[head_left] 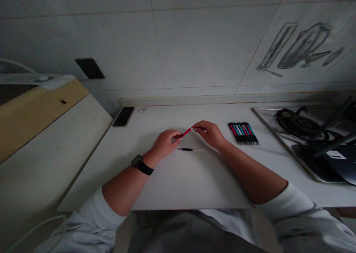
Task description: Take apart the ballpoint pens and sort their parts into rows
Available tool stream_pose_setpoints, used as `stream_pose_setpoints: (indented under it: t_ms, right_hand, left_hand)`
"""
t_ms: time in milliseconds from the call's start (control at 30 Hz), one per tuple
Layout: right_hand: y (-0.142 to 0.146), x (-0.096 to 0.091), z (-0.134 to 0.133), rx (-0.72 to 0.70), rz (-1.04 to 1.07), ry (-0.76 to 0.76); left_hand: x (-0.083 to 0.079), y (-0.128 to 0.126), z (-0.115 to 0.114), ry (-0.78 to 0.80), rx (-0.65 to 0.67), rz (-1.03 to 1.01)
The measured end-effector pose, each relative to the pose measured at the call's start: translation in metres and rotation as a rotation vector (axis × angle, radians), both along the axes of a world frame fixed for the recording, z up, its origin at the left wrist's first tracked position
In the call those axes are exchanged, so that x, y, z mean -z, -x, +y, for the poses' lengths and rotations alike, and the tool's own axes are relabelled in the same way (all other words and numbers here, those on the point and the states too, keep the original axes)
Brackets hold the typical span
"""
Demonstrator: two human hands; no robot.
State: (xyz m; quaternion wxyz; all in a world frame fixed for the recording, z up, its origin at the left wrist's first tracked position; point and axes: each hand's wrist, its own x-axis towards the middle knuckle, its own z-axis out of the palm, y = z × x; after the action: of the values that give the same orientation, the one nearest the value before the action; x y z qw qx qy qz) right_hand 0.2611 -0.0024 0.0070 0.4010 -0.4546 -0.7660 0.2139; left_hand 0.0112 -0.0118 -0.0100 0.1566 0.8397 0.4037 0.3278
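Note:
My left hand (166, 141) is closed on a red pen barrel (186, 132), which slants up to the right. At the barrel's upper end is my right hand (207, 132), its thumb and fingertips pinched together; whatever they hold there is too small to make out. On the white counter (178, 182) just below the hands lies a black pen tip section with a thin refill (187, 149). To the right of my right hand, several pens (243, 133) with red, blue and white barrels lie side by side in a row.
A phone (124, 117) lies at the back left, with a small ring-shaped item (142, 109) beside it. At the right is a gas stove (296, 134) with a metal rim. A wooden-edged cabinet (44, 115) stands on the left, and a tiled wall (194, 49) rises behind the counter.

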Motion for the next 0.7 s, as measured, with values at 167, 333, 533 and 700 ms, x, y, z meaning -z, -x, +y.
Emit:
stream_pose_setpoints:
  t_ms: [167,333,533,700]
  right_hand:
    - [0.002,-0.002,-0.004,0.008,0.034,0.037]
    - [0.003,-0.006,-0.006,-0.006,-0.023,0.025]
    - [0.003,-0.004,-0.006,-0.016,0.029,0.01]
    - [0.007,0.005,-0.003,-0.096,0.216,0.145]
  left_hand:
    - [-0.002,-0.001,-0.002,0.0,0.018,0.01]
    - [-0.002,-0.001,-0.001,-0.01,0.033,0.001]
    - [-0.004,0.0,-0.002,-0.018,0.063,-0.006]
    - [-0.008,-0.001,-0.004,-0.029,0.08,-0.023]
